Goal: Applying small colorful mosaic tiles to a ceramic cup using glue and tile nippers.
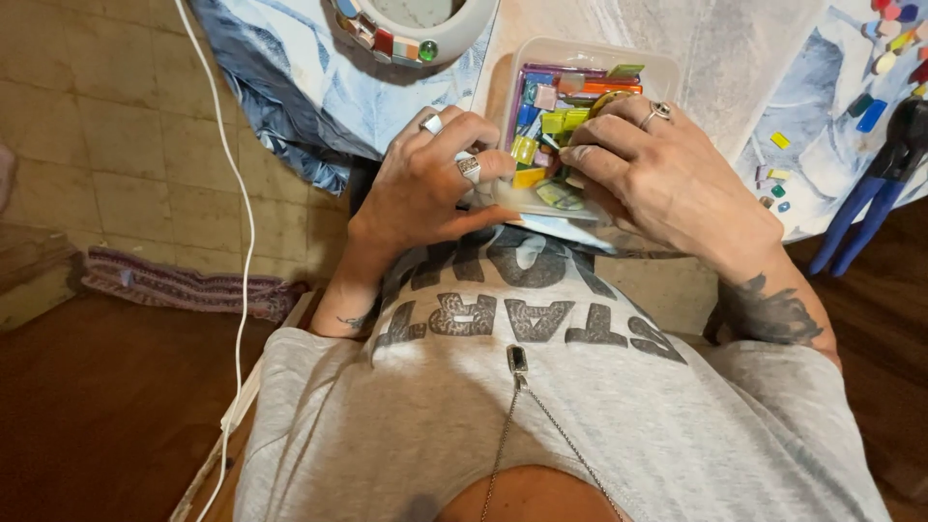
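A clear plastic box (580,68) of coloured glass mosaic tiles (551,121) sits at the table's edge, against the person's chest. The left hand (425,184) curls around its near corner, fingers bent onto the rim. The right hand (667,174) reaches in, fingers half-closed among the tiles; whether it holds one is hidden. Overhanging like this, the box could tip and spill. Blue-handled nippers (884,184) lie to the right.

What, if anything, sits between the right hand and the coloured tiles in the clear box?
Nothing visible does. The right hand already lies over the open clear plastic box, its fingers resting on the coloured tiles. The left hand grips the box's near edge and does not block it.
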